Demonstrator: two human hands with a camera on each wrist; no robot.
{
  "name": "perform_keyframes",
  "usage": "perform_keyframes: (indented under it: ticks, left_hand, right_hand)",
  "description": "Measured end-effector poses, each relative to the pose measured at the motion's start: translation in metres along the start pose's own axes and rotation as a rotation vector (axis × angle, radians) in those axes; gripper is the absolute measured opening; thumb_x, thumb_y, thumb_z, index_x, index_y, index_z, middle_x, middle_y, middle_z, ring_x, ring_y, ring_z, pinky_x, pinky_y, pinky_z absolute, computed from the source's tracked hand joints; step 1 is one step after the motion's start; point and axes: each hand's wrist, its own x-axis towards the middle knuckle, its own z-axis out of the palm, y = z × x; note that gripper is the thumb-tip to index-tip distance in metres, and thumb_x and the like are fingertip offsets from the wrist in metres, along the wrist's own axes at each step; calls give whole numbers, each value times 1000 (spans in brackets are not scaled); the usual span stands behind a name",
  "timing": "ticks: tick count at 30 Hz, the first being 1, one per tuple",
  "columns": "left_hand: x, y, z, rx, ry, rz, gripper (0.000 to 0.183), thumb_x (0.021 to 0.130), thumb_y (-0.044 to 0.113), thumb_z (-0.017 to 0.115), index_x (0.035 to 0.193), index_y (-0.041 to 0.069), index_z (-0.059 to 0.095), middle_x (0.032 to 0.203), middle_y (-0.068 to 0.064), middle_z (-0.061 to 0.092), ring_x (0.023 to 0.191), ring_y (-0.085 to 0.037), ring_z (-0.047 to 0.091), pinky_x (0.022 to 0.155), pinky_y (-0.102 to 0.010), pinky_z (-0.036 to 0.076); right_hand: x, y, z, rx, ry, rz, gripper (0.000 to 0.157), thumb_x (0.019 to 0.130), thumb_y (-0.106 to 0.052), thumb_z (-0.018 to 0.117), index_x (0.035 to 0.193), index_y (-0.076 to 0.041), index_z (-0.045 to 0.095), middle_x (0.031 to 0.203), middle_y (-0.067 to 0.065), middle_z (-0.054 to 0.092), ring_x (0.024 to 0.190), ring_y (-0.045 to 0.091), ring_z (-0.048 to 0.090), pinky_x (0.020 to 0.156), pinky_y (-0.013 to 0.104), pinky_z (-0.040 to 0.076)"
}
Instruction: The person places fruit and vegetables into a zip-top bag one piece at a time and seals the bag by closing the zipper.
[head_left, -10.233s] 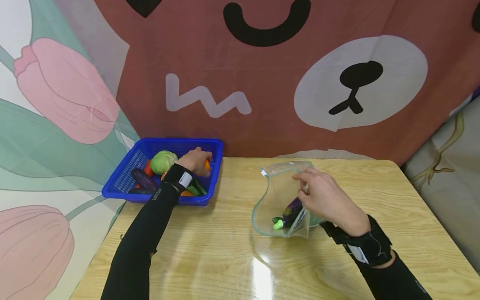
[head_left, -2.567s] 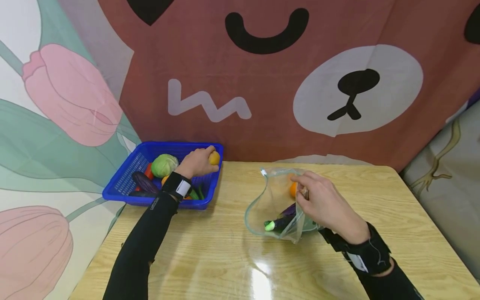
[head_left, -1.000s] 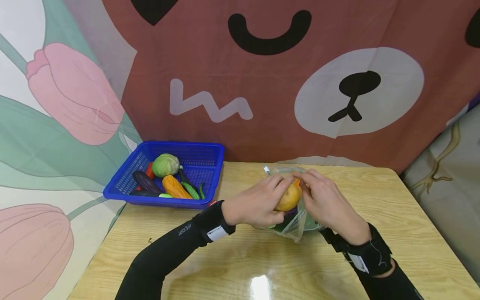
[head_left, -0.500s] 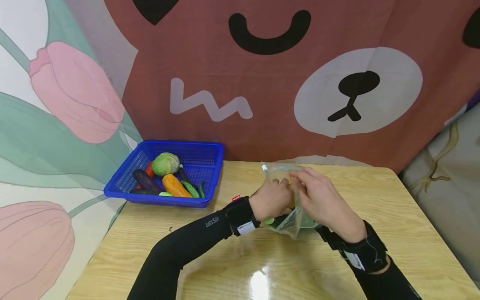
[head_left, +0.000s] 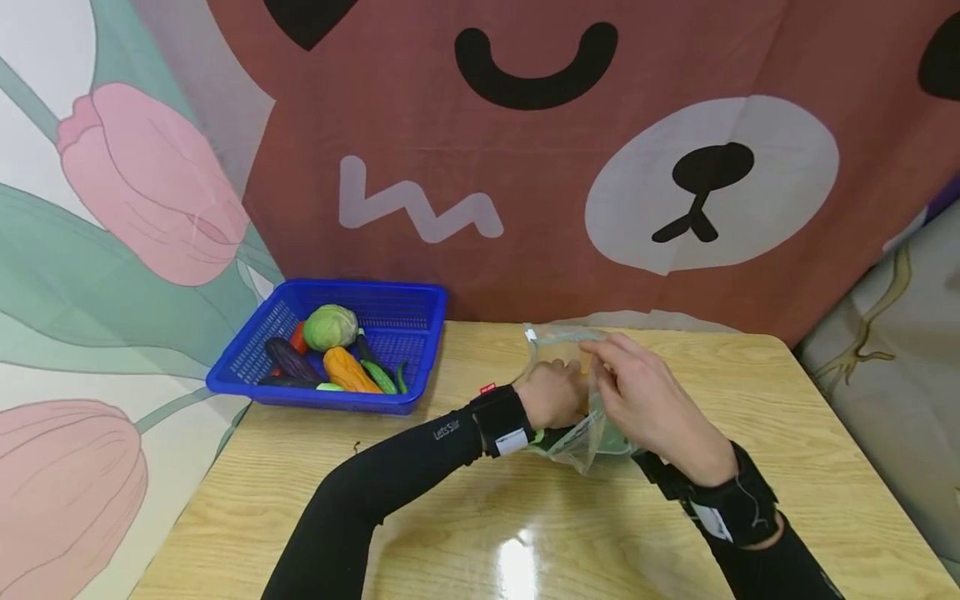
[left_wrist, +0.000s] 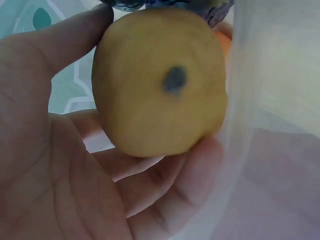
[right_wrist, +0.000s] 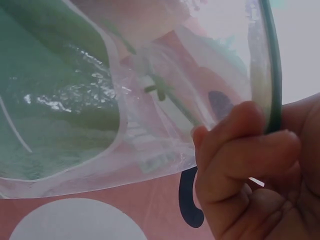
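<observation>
My left hand [head_left: 553, 393] is inside the mouth of a clear zip bag [head_left: 570, 335] with a green edge. In the left wrist view its thumb and fingers curl round a round yellow-brown fruit [left_wrist: 145, 110] with a dark spot. Dark purple eggplant [left_wrist: 195, 6] shows beyond the fruit, with a bit of orange fruit [left_wrist: 223, 44] beside it. My right hand [head_left: 652, 404] pinches the bag's right edge between thumb and fingers, holding the mouth apart. From the right wrist, the bag's edge runs into these fingers [right_wrist: 245, 160]. The head view mostly hides the held fruit.
A blue basket [head_left: 390, 293] stands at the back left of the wooden table [head_left: 450, 533]. It holds a cabbage [head_left: 331, 327], an orange-yellow gourd-like vegetable [head_left: 348, 372], eggplants [head_left: 291, 360], green peppers [head_left: 378, 377] and something red. A printed cloth hangs behind the table.
An orange fruit entered the bag earlier. My left hand then took the yellow-brown fruit from the basket, carried it right and pushed it into the bag. My right hand kept hold of the edge.
</observation>
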Motion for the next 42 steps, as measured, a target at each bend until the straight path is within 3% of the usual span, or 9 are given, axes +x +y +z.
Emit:
perform_keyframes:
  ticks: [5, 10, 15, 19, 22, 28, 31, 37, 42]
  left_hand:
    - [2, -1, 0, -14, -24, -2, 43, 89, 46, 51, 126, 26, 51, 111, -2, 50, 89, -17, 51, 59, -26, 47]
    - [-5, -3, -3, -33, 83, 41, 35, 89, 43, 51, 116, 23, 59, 111, -4, 51, 87, -18, 51, 54, -27, 48]
    - [-25, -12, -17, -140, 121, 190, 22, 92, 36, 50, 88, 18, 64, 95, 0, 54, 77, -14, 50, 53, -25, 44]
    - [-44, -27, -34, -292, 76, 340, 18, 89, 34, 57, 93, 17, 58, 87, 3, 52, 76, -10, 49, 59, -22, 39]
    - [-59, -43, -47, -390, 60, 370, 25, 89, 35, 58, 106, 16, 58, 95, 3, 55, 81, -8, 52, 67, -20, 41]
    - [-83, -86, -56, -555, 123, 317, 31, 90, 32, 57, 115, 14, 59, 108, 1, 58, 93, -9, 55, 78, -22, 43]
    - [-89, -111, -51, -592, 145, 224, 30, 90, 31, 57, 114, 15, 60, 108, 3, 58, 94, -9, 55, 78, -22, 44]
    - [-85, -158, -19, -612, 88, -36, 32, 90, 33, 57, 115, 14, 59, 105, 0, 58, 91, -15, 54, 74, -29, 45]
    - [-79, -193, 13, -576, 29, -191, 36, 88, 34, 59, 113, 9, 60, 91, -4, 57, 78, -17, 50, 68, -32, 42]
  right_hand:
    - [0, 1, -1, 10, 8, 1, 27, 89, 0, 48, 114, 1, 59, 95, 9, 56, 58, 11, 43, 47, 23, 38]
    - [1, 3, -1, 17, 6, 19, 28, 89, 0, 49, 115, 0, 59, 94, 9, 56, 56, 11, 43, 46, 23, 38]
    - [3, 5, 1, 24, 11, 18, 28, 90, -1, 48, 116, -1, 59, 94, 8, 56, 59, 11, 45, 47, 23, 39]
    - [4, 6, 2, 24, 12, 19, 28, 90, -1, 48, 115, -1, 59, 92, 6, 55, 60, 11, 44, 47, 23, 38]
    - [4, 7, 2, 21, -2, 28, 27, 89, -1, 49, 115, 0, 58, 90, 5, 54, 60, 12, 44, 47, 23, 38]
    - [6, 6, 4, 16, -11, 38, 26, 89, -1, 51, 114, 1, 59, 88, 4, 53, 61, 13, 44, 47, 23, 38]
    - [6, 6, 4, 15, -8, 41, 27, 89, -1, 50, 115, 1, 59, 87, 4, 53, 60, 13, 43, 47, 23, 37]
    - [6, 6, 4, 19, -8, 42, 27, 89, 0, 51, 114, 0, 59, 87, 4, 54, 59, 12, 43, 45, 22, 37]
    - [6, 6, 6, 29, -16, 49, 27, 89, 0, 51, 115, 0, 59, 87, 4, 54, 59, 13, 42, 45, 23, 37]
